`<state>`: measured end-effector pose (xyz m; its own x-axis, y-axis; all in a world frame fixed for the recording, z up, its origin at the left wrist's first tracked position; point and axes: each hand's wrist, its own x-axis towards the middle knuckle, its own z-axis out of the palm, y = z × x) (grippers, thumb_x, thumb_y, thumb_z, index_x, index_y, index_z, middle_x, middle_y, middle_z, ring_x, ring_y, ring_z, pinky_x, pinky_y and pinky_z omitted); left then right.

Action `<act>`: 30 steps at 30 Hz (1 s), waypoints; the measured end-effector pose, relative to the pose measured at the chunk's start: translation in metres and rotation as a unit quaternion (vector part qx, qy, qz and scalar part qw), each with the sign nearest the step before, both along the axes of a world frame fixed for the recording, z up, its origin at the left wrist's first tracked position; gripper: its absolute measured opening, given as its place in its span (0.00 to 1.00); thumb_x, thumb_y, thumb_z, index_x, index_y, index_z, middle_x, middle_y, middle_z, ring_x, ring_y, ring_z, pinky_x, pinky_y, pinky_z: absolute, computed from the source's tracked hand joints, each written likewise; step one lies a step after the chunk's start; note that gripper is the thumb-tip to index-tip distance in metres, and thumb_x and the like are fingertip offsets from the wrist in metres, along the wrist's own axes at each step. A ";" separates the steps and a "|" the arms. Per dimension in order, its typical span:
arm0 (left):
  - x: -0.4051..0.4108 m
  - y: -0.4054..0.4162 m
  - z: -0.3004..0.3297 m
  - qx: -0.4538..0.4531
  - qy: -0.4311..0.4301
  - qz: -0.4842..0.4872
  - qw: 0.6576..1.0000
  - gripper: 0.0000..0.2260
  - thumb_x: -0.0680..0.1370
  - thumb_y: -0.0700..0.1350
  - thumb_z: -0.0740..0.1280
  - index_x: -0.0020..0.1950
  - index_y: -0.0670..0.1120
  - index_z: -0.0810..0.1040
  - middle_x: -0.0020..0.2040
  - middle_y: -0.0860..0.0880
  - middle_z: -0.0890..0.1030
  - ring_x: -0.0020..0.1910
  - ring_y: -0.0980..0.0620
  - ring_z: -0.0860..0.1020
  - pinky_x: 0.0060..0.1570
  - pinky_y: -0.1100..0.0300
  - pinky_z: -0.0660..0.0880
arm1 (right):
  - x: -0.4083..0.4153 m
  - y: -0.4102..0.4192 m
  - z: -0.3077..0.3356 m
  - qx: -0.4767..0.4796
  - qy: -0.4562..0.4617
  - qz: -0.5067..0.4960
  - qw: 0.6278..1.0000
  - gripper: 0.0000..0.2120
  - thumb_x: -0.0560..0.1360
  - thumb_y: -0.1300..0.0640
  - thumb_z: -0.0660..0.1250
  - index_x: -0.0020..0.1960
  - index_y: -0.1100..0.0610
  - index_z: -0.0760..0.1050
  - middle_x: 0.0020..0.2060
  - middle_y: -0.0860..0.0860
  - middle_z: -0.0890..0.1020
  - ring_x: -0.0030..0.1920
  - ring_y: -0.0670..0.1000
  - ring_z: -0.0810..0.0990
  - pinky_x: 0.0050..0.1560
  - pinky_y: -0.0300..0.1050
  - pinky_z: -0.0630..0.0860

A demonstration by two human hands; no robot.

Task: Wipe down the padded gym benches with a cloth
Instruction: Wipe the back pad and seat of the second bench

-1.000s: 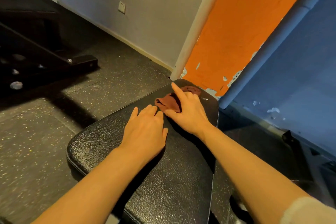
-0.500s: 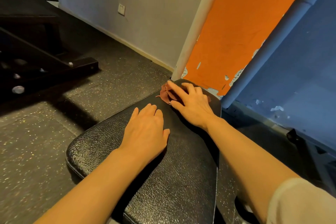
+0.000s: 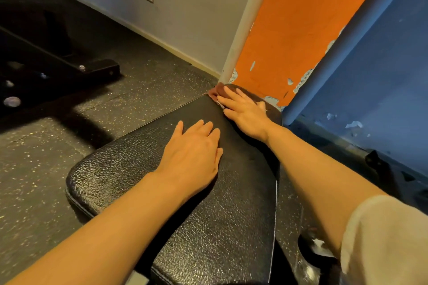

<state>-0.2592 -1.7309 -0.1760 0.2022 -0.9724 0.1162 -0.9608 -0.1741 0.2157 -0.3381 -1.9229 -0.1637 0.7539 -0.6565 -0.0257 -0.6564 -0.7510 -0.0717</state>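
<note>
Under the right hand [image 3: 244, 112], at the far corner of the black padded worktop [image 3: 222, 222], lies a brown cloth [image 3: 217, 90], mostly hidden, with only its far edge showing past the fingertips. That hand presses it flat with straight fingers. Nearer the person, apart from it, the left hand [image 3: 193, 157] rests palm down on the bare pad, fingers straight and close together. Beyond the right hand stands an orange panel [image 3: 298, 21] with chipped paint. Left of both hands spreads speckled floor [image 3: 37, 169]. No writing is readable.
</note>
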 end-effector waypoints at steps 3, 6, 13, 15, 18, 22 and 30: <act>0.000 0.003 0.003 0.009 0.008 -0.001 1.000 0.24 0.83 0.58 0.50 0.77 0.51 0.60 0.77 0.51 0.60 0.78 0.51 0.53 0.75 0.46 0.50 | -0.007 -0.016 -0.001 -0.020 0.027 -0.040 0.999 0.21 0.84 0.46 0.47 0.77 0.38 0.52 0.79 0.42 0.46 0.78 0.50 0.45 0.73 0.64 0.48; -0.002 0.004 0.007 0.015 0.012 0.001 1.000 0.24 0.83 0.59 0.48 0.77 0.52 0.60 0.78 0.52 0.59 0.78 0.52 0.52 0.75 0.46 0.49 | 0.006 -0.017 0.005 0.014 0.025 -0.127 0.991 0.22 0.84 0.44 0.45 0.77 0.38 0.52 0.79 0.43 0.46 0.78 0.53 0.45 0.72 0.69 0.46; 0.001 0.005 0.003 0.015 0.002 -0.012 1.000 0.24 0.83 0.58 0.46 0.79 0.55 0.54 0.79 0.54 0.54 0.78 0.53 0.49 0.76 0.49 0.47 | 0.021 -0.002 0.003 -0.027 0.014 -0.066 0.997 0.22 0.84 0.44 0.45 0.77 0.40 0.54 0.79 0.42 0.48 0.78 0.50 0.49 0.72 0.65 0.47; 0.003 0.006 0.003 0.020 0.001 -0.014 1.000 0.23 0.83 0.58 0.46 0.79 0.56 0.52 0.80 0.54 0.53 0.79 0.54 0.48 0.76 0.50 0.46 | 0.017 -0.008 0.004 -0.015 0.016 -0.112 0.994 0.22 0.84 0.45 0.45 0.78 0.40 0.54 0.79 0.43 0.48 0.78 0.51 0.48 0.72 0.66 0.48; -0.001 0.004 0.004 0.030 -0.013 -0.009 0.999 0.24 0.83 0.58 0.45 0.79 0.56 0.51 0.80 0.54 0.52 0.79 0.53 0.47 0.76 0.49 0.45 | 0.021 0.002 0.004 0.008 0.000 -0.138 0.990 0.23 0.84 0.45 0.45 0.78 0.44 0.55 0.79 0.44 0.48 0.78 0.53 0.47 0.72 0.66 0.48; -0.004 0.002 0.006 0.042 -0.021 -0.011 0.999 0.24 0.83 0.58 0.44 0.79 0.56 0.49 0.80 0.53 0.50 0.79 0.52 0.46 0.77 0.47 0.45 | 0.006 0.010 -0.003 -0.009 -0.007 -0.066 0.998 0.22 0.84 0.44 0.45 0.78 0.42 0.55 0.79 0.42 0.49 0.78 0.51 0.47 0.75 0.61 0.49; -0.006 0.002 0.005 0.052 -0.022 -0.007 0.998 0.23 0.83 0.58 0.46 0.79 0.58 0.49 0.80 0.53 0.50 0.79 0.51 0.46 0.76 0.45 0.46 | -0.040 -0.013 -0.010 -0.051 -0.012 -0.118 0.992 0.24 0.83 0.46 0.43 0.78 0.47 0.56 0.78 0.48 0.54 0.77 0.54 0.53 0.72 0.63 0.59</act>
<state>-0.2651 -1.7285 -0.1712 0.1849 -0.9825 0.0223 -0.9714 -0.1793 0.1554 -0.3781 -1.9356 -0.1742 0.5793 -0.8125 0.0654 -0.8132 -0.5816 -0.0215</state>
